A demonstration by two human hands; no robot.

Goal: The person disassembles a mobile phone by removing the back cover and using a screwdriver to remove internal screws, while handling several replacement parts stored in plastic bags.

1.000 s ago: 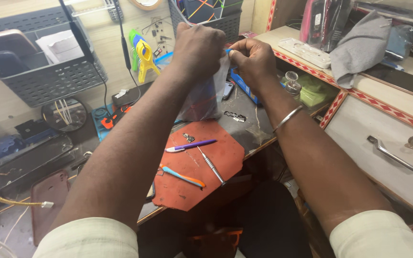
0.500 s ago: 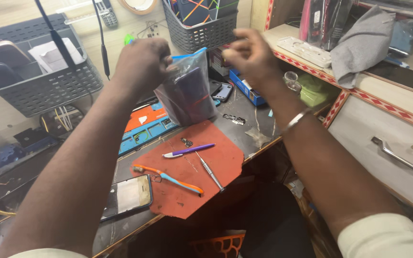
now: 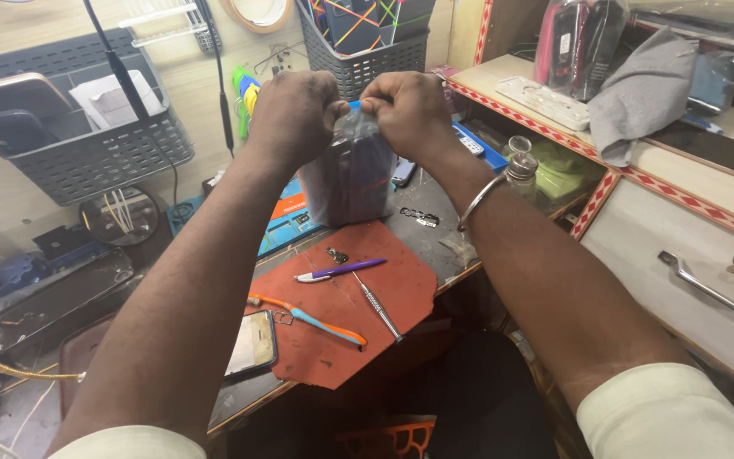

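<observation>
My left hand [image 3: 292,115] and my right hand [image 3: 409,110] are raised above the workbench, fists side by side. Both pinch the top edge of a clear plastic bag [image 3: 354,183] with a dark, phone-sized item inside; the bag hangs straight down between them. A metal bangle [image 3: 479,197] sits on my right wrist. Below, a red work mat [image 3: 401,293] carries a purple pen [image 3: 337,271], a metal screwdriver [image 3: 377,307] and an orange-and-blue toothbrush [image 3: 307,317]. A phone [image 3: 252,343] lies at the mat's left edge.
A grey basket [image 3: 87,149] with phones hangs on the left wall, another basket [image 3: 367,51] stands behind my hands. To the right a shelf holds a grey cloth [image 3: 643,93] and a white power strip [image 3: 545,90]; a drawer with a metal handle [image 3: 707,285] sits below.
My hands, apart half a second ago with the bag held askew, have come together at the bag's top edge. The bag now hangs straight. The view has shifted slightly.
</observation>
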